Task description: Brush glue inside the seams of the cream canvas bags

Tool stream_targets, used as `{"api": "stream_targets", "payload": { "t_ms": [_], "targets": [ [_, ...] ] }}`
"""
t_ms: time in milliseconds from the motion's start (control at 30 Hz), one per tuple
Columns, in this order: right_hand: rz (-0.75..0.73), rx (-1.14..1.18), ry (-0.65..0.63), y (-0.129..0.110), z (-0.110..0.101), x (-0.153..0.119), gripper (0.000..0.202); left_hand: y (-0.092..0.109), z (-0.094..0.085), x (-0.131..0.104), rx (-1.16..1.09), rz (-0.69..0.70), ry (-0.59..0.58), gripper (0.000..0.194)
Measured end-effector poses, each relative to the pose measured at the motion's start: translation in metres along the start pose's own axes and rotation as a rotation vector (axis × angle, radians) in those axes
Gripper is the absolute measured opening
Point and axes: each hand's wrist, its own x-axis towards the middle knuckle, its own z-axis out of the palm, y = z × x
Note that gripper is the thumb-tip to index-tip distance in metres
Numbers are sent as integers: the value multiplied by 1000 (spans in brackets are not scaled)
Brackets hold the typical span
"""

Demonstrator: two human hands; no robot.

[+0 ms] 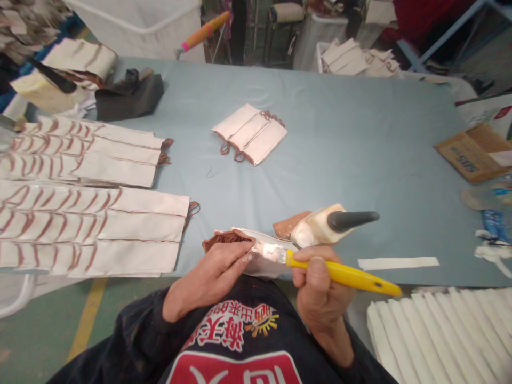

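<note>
Near the table's front edge, my left hand [218,272] is closed on a white fabric piece with a brown gathered edge [228,237]. My right hand [322,290] grips the yellow handle of a paintbrush [344,274]. White paste coats its bristles, which touch the fabric just right of my left fingertips. Beyond my right hand, a cream-coloured container with a black handle or nozzle [352,220] lies beside a brown flat piece [288,226]. How far the fabric reaches under my left hand is hidden.
Overlapping rows of white pieces with brown edges [136,229] fill the table's left side. Another small stack [252,133] lies mid-table. A white strip [398,263] is at the front right. A cardboard box [472,154] stands at right; folded white pieces [440,336] sit below the edge.
</note>
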Motion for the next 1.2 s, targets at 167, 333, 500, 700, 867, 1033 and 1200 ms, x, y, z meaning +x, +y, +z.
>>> {"api": "stream_targets", "payload": {
  "t_ms": [167,333,500,700,867,1033,1200],
  "targets": [
    [64,92,-110,0,10,-6,33,-4,-3,6,-86,31,-21,35],
    [204,239,-113,-4,11,9,38,-6,-12,18,-307,-133,-61,32],
    [109,221,-82,4,3,16,35,-11,-21,30,-575,-270,-153,30],
    [-144,-8,-172,10,-8,18,27,-7,-29,34,-706,-307,-249,30],
    [-466,-129,-186,16,-2,25,28,-3,-22,35,-763,-336,-267,24],
    [-560,-207,-186,32,5,32,26,-11,-9,41,-864,-347,-140,34],
    [-437,-258,-58,24,-3,26,24,-16,-9,42,-952,-412,-99,41]
  ]
}}
